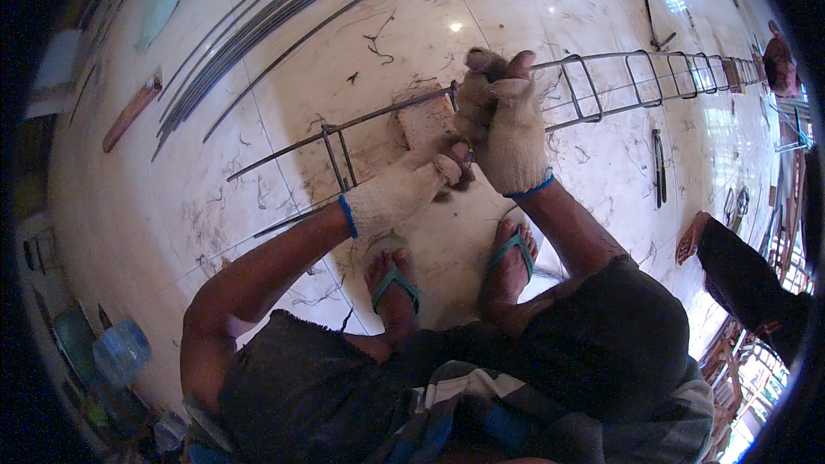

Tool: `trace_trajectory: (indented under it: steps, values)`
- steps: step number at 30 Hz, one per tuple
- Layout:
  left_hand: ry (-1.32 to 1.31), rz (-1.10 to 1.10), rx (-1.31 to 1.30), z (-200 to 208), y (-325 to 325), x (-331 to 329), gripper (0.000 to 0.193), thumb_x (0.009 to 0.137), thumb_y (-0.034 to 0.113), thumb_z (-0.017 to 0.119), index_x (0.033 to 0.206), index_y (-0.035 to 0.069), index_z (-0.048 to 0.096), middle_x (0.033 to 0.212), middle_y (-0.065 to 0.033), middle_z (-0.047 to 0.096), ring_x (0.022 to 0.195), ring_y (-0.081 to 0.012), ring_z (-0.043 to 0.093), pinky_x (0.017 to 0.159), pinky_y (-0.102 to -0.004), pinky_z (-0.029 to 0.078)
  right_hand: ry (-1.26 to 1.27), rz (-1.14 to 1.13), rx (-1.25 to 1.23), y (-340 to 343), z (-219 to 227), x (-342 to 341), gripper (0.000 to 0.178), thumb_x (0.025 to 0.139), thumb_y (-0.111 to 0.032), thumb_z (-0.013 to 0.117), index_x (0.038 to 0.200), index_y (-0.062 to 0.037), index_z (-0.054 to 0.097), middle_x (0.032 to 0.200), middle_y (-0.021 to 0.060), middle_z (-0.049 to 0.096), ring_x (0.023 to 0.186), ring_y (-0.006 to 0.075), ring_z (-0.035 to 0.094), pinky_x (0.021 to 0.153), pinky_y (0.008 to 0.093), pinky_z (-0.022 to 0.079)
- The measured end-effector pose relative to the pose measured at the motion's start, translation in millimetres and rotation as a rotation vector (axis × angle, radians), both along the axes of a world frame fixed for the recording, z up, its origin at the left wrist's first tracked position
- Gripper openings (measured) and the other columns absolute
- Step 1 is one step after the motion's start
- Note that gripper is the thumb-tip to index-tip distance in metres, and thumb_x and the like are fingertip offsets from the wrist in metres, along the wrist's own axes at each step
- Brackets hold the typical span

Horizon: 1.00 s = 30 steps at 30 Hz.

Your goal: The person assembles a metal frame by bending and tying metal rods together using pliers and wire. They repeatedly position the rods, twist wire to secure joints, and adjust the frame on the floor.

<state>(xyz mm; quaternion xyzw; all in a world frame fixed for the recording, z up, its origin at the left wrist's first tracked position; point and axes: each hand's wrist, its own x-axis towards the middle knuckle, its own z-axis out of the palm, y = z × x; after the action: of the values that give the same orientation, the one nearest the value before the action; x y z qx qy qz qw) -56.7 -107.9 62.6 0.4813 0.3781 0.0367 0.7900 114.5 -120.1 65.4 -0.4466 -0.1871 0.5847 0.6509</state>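
Observation:
A long rebar cage [604, 112] of thin steel bars and rectangular stirrups crosses the floor in front of me. My right hand [512, 125], in a fingerless cream knit glove with a blue cuff, is closed around the cage's middle, its thumb at the far bar. Lower and to the left, my left hand [404, 192], gloved alike, has its fingers curled together at the near bar. The palms hide exactly which bars or stirrups lie inside each grip. Beneath the cage, just left of my right hand, rests a reddish brick [424, 120]. Two stirrups [337, 159] stand close together left of it.
A bundle of loose steel rods [249, 43] lies at the far left, near a reddish wooden piece [133, 113]. Pliers or cutters [659, 167] lie on the right, with wire scraps around. My sandalled feet [513, 258] are below the cage. Another person's leg [746, 279] shows at right.

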Motion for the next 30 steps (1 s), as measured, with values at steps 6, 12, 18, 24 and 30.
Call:
trace_trajectory:
  steps: [6,12,18,24,30]
  values:
    - [-0.294,-0.003,-0.404,-21.0,-11.2,-3.7,0.026,0.113,0.036,0.047,0.111,0.013,0.059,0.077,0.0049,0.052,0.056,-0.0064,0.044,0.048,-0.0248,0.034,0.262,-0.088,-0.027,1.5,34.4,1.8,0.045,0.11,-0.053,0.048,0.082,-0.0188,0.046,0.065,-0.0077,0.028,0.052,0.0076,0.025,0.044,0.0266,0.019]
    - [-0.239,0.049,-0.389,5.2,-11.8,-1.3,0.023,0.109,0.029,0.049,0.113,0.01,0.062,0.073,0.0048,0.048,0.056,-0.0078,0.043,0.049,-0.0267,0.034,0.834,0.134,0.219,-0.2,19.1,32.1,0.039,0.108,-0.043,0.049,0.078,-0.0187,0.047,0.062,-0.0072,0.027,0.05,0.0094,0.023,0.042,0.0296,0.017]
    - [0.086,-0.231,0.633,1.6,12.3,-23.3,0.035,0.108,0.027,0.052,0.127,0.0,0.065,0.088,-0.0105,0.069,0.081,-0.0244,0.068,0.075,-0.0382,0.055,-0.985,0.024,-0.124,-21.8,10.7,47.3,0.057,0.111,-0.044,0.049,0.147,0.0009,0.053,0.115,0.0173,0.067,0.109,0.0301,0.064,0.098,0.0433,0.052]
    - [0.252,-0.445,0.608,33.2,33.9,-22.9,0.04,0.107,0.026,0.053,0.136,0.002,0.065,0.108,-0.0239,0.074,0.101,-0.0363,0.073,0.087,-0.0446,0.056,-1.758,0.249,0.578,-47.1,41.9,37.3,0.051,0.082,-0.019,0.08,0.131,-0.0122,0.066,0.116,0.0146,0.072,0.115,0.0374,0.067,0.098,0.0493,0.053]
    - [0.098,-0.343,0.556,11.8,34.9,-3.6,0.04,0.109,0.034,0.056,0.137,0.007,0.066,0.103,-0.0102,0.072,0.087,-0.0209,0.071,0.076,-0.0359,0.057,-1.635,0.469,0.225,-83.6,0.6,43.9,0.038,0.089,-0.026,0.072,0.126,-0.0205,0.071,0.098,0.0144,0.075,0.089,0.0357,0.072,0.077,0.0469,0.058]
